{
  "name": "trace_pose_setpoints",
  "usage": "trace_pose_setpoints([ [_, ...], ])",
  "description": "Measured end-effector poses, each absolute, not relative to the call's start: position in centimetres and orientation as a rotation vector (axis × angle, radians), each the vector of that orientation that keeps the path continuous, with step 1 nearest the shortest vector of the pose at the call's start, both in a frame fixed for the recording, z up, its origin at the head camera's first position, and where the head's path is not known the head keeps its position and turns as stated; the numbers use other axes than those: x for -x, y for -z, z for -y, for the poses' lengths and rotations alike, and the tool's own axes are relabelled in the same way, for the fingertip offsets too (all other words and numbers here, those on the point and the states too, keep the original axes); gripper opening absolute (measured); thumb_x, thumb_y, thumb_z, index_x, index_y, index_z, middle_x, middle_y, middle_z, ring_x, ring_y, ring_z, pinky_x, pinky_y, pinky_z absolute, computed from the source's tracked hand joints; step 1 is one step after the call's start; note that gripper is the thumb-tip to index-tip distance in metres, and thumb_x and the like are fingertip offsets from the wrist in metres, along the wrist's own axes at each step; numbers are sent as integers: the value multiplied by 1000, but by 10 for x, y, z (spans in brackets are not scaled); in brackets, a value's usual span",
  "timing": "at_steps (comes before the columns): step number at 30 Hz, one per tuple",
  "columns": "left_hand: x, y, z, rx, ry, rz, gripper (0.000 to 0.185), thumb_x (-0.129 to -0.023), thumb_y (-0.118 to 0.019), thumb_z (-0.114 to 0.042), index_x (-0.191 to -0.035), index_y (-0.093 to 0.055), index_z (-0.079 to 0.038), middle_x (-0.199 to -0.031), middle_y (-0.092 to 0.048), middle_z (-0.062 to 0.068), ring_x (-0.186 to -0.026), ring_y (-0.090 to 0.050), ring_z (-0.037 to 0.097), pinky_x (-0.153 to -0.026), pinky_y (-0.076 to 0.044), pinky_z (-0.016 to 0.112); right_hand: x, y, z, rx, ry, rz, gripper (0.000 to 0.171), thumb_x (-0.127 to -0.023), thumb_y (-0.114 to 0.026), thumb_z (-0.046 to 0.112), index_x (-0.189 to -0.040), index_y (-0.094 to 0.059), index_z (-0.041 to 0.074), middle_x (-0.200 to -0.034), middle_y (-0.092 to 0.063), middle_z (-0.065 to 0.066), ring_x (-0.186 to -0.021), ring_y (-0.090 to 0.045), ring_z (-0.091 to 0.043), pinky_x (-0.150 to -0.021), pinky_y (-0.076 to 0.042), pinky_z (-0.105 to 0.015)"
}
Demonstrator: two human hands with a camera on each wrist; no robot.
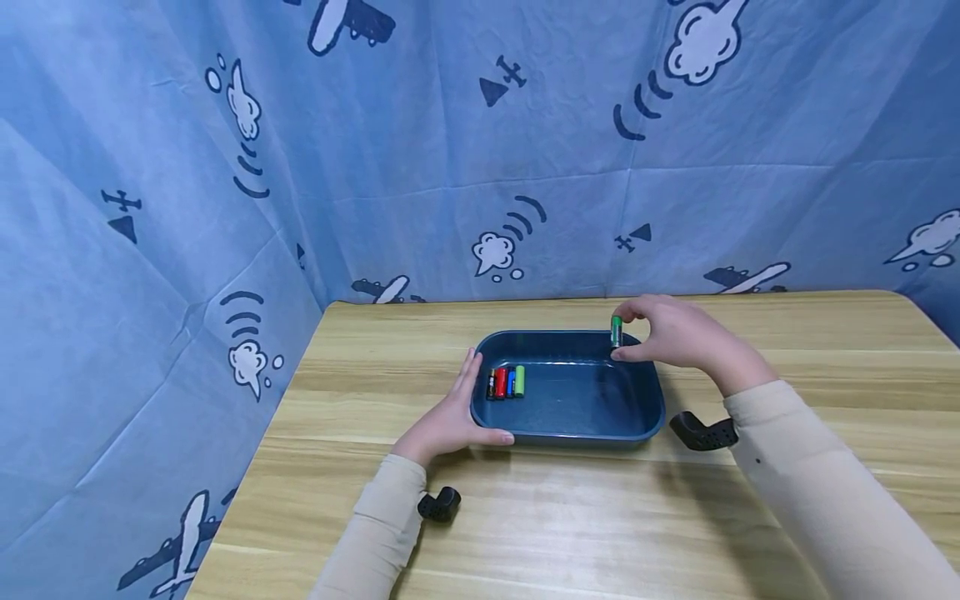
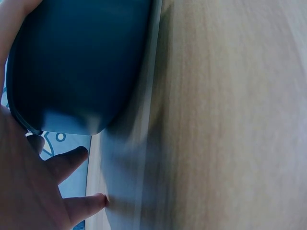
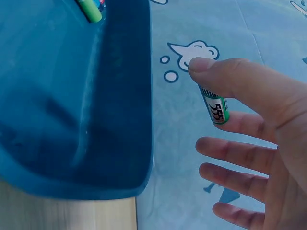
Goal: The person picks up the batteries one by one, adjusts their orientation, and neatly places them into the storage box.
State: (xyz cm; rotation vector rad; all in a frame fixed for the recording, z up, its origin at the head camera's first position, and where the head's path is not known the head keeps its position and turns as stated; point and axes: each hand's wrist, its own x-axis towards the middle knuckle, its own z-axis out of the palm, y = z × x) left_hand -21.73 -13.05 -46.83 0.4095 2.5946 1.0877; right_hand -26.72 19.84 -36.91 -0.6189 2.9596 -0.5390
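Right hand pinches green battery upright over tray rim at 1 o'clock; left hand open, fingers flat against tray's 9 o'clock wall on surface. Risk: thin pinch grip slips, battery falls outside tray

Tray: dark blue, plain. Batteries in it: black-and-orange, red, blue, light green. Battery in the right hand: green, with white band and red "555" print. Table: light wood grain. Backdrop cloth: blue, printed with white clouds and dark aeroplanes. Sleeves: cream.
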Motion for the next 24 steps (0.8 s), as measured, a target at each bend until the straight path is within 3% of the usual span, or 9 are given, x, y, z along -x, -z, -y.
trace_pose_setpoints([
  [5,218,469,131,-408,-1089,-2596,121,-63,-77,-57,-147,9,-37,-151,16,-18,-139,-15,27,-101,-31,53,270,367,-191,634,538,-2957,63,-71,-73,53,-113,-60,8,-112,-58,-15,-105,-50,-34,-83,-42,-54],
  [12,218,469,131,-415,-1087,-2597,123,-61,-76,-61,-146,9,-37,-151,17,-18,-139,-15,27,-101,-30,52,272,371,-180,651,588,-2953,52,-71,-77,41,-110,-61,9,-110,-59,-15,-103,-52,-32,-84,-43,-52],
  [24,217,470,131,-423,-1101,-2592,123,-61,-76,-62,-146,11,-38,-150,18,-19,-139,-13,25,-103,-29,51,274,381,-162,623,739,-2895,51,-73,-77,39,-112,-60,10,-111,-60,-14,-105,-52,-31,-87,-41,-52],
])
